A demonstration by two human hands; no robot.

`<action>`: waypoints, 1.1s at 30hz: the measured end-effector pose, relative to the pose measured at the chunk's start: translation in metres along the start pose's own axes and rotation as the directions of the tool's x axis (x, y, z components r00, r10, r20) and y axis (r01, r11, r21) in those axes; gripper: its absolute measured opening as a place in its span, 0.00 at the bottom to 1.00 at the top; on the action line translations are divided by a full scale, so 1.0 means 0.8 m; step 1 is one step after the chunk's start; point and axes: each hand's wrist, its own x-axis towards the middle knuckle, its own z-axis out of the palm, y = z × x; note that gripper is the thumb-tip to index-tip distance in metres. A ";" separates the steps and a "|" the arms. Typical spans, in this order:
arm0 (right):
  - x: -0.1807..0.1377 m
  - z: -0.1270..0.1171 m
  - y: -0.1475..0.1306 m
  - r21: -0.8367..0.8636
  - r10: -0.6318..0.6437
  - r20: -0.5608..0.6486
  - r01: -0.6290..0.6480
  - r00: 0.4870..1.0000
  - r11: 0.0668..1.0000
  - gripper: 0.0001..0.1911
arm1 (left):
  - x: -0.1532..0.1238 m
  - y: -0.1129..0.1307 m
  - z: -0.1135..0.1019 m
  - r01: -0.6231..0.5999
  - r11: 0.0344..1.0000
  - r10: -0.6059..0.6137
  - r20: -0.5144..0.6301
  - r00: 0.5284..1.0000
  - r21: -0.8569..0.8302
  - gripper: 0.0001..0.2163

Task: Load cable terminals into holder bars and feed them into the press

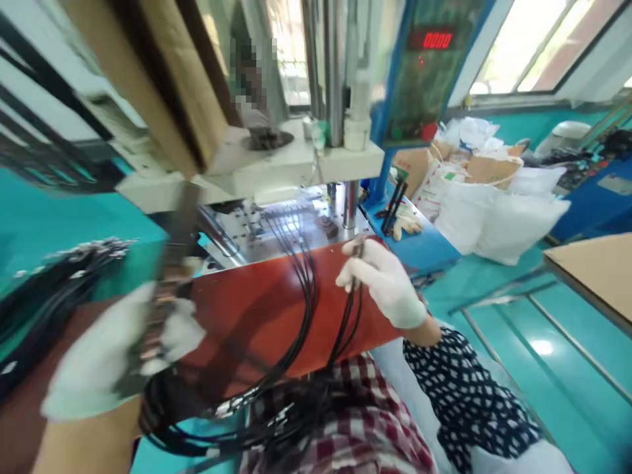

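Note:
Near the board's right end, my right hand (382, 280), in a white glove, is closed, its fingertips pinching the ends of several thin black cables (349, 309). My gloved left hand (106, 352) is closed round a long dark bar (174, 253) with coppery patches. Motion blurs the bar, and its exact kind does not show. More black cables (307, 296) run from the press's metal plate (276, 227) across the reddish-brown board (237, 306) and down to my lap. There a black bundle with small silvery ends (276, 421) lies over a checked cloth.
Ahead stands a press with a pale upper block (296, 164). On its right is a control panel (429, 72) with red digits. A blue ledge (424, 247) carries a glove and black sticks. Cable bundles (59, 283) lie left; white sacks (494, 210) and a tabletop (597, 276) are right.

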 end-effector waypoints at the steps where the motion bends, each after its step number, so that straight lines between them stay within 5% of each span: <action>1: 0.021 0.010 0.008 -0.050 0.026 0.054 -0.023 0.998 0.998 0.16 | 0.012 -0.003 0.008 -0.016 0.999 0.017 0.003 1.000 -0.039 0.27; 6: 0.058 0.030 0.055 -0.185 0.137 0.213 -0.098 0.967 0.978 0.20 | 0.061 -0.022 0.044 -0.055 0.993 0.070 0.149 0.986 -0.101 0.32; 13: 0.049 0.036 0.062 -0.226 0.201 0.289 -0.137 0.936 0.964 0.20 | 0.083 -0.048 0.054 -0.069 0.997 0.078 0.259 0.963 -0.043 0.30; 21: 0.058 0.056 0.065 -0.342 0.283 0.070 -0.243 0.957 0.908 0.15 | 0.088 -0.048 0.059 -0.086 0.994 0.102 0.312 0.944 -0.066 0.30; 33: 0.063 0.074 0.066 -0.231 0.248 0.122 -0.216 0.961 0.949 0.17 | 0.084 -0.052 0.069 -0.095 0.989 0.131 0.360 0.924 -0.114 0.30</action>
